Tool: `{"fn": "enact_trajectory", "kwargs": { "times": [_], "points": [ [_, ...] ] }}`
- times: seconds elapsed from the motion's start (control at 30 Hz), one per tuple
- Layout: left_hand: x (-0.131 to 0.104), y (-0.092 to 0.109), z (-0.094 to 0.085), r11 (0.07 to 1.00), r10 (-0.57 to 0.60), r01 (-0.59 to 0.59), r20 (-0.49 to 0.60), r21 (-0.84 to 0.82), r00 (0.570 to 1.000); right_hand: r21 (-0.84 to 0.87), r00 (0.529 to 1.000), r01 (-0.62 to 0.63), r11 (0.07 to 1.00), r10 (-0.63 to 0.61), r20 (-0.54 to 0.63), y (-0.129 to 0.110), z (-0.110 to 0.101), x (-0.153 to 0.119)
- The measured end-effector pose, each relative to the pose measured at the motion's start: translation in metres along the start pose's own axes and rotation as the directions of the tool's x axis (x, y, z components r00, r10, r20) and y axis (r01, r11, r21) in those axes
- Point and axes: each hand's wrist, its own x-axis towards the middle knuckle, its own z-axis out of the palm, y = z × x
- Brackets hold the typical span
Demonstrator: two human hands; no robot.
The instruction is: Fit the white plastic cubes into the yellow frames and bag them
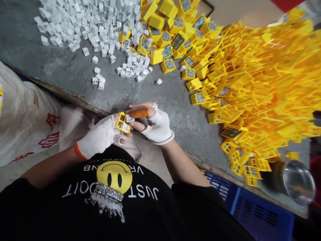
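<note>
In a white fingerless glove with an orange cuff, my left hand [100, 135] grips a small yellow plastic frame [121, 121] divided into square openings. One lower opening has a white piece [125, 127] in it. My right hand [159, 125], gloved likewise and with an orange cover on one finger, pinches a small white plastic cube [130, 118] at the frame's upper right opening. Whether that cube is seated in the frame, I cannot tell. Both hands are close together at the near edge of the grey table [173, 100].
Many loose white cubes [100, 23] lie at the far left, with a smaller cluster [135, 65] nearer. Yellow boxes [156, 56] with grey patterned faces adjoin a large heap of yellow frames [263, 83]. A white sack [27, 113] stands left; blue crates [260, 211] sit below the table.
</note>
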Motion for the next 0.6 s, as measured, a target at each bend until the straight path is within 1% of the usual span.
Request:
{"fn": "enact_trajectory", "kwargs": {
  "times": [0.1, 0.17, 0.2, 0.27, 0.3, 0.33, 0.37, 0.4, 0.43, 0.47, 0.5, 0.53, 0.57, 0.6],
  "points": [
    [-0.006, -0.003, 0.008, 0.996, 0.092, -0.092, 0.012, -0.011, 0.996, -0.069, 0.994, 0.063, 0.996, -0.069, -0.086, 0.001, 0.009, -0.007],
    [-0.009, -0.004, 0.012, 0.985, 0.171, -0.171, -0.013, 0.006, 0.985, -0.121, 0.987, 0.076, 0.990, -0.092, -0.129, 0.000, 0.015, -0.015],
    [-0.009, -0.004, 0.013, 0.980, 0.199, -0.198, -0.034, 0.021, 0.979, -0.141, 0.988, 0.071, 0.987, -0.088, -0.123, -0.001, 0.017, -0.019],
    [-0.009, -0.004, 0.014, 0.976, 0.214, -0.210, -0.079, 0.059, 0.974, -0.158, 0.996, 0.066, 0.985, -0.075, -0.054, 0.001, 0.017, -0.024],
    [-0.008, -0.003, 0.014, 0.977, 0.208, -0.201, -0.100, 0.077, 0.973, -0.163, 0.998, 0.061, 0.985, -0.065, -0.017, 0.006, 0.014, -0.025],
    [-0.007, -0.002, 0.015, 0.978, 0.199, -0.189, -0.122, 0.089, 0.973, -0.178, 0.999, 0.041, 0.983, -0.043, -0.006, 0.013, 0.008, -0.023],
    [-0.006, 0.000, 0.015, 0.979, 0.192, -0.179, -0.141, 0.098, 0.971, -0.209, 0.999, -0.004, 0.978, -0.004, -0.036, 0.025, 0.000, -0.019],
    [-0.005, 0.002, 0.016, 0.979, 0.192, -0.177, -0.158, 0.104, 0.969, -0.257, 0.993, -0.081, 0.963, 0.056, -0.103, 0.040, -0.011, -0.013],
    [-0.004, 0.003, 0.017, 0.977, 0.198, -0.182, -0.169, 0.108, 0.965, -0.311, 0.972, -0.191, 0.931, 0.135, -0.193, 0.057, -0.023, -0.005],
    [-0.003, 0.004, 0.018, 0.976, 0.207, -0.189, -0.177, 0.110, 0.962, -0.361, 0.932, -0.318, 0.876, 0.220, -0.288, 0.077, -0.035, 0.004],
    [-0.003, 0.006, 0.019, 0.974, 0.214, -0.196, -0.183, 0.113, 0.960, -0.406, 0.896, -0.421, 0.811, 0.303, -0.325, 0.096, -0.046, 0.015],
    [-0.003, 0.006, 0.019, 0.974, 0.213, -0.194, -0.183, 0.118, 0.960, -0.443, 0.867, -0.491, 0.750, 0.374, -0.329, 0.114, -0.055, 0.025],
    [-0.003, 0.007, 0.019, 0.975, 0.205, -0.185, -0.184, 0.122, 0.961, -0.483, 0.863, -0.506, 0.715, 0.407, -0.300, 0.130, -0.060, 0.036],
    [-0.003, 0.007, 0.019, 0.978, 0.192, -0.172, -0.186, 0.121, 0.963, -0.523, 0.868, -0.494, 0.695, 0.425, -0.255, 0.142, -0.063, 0.045]
  ]
}}
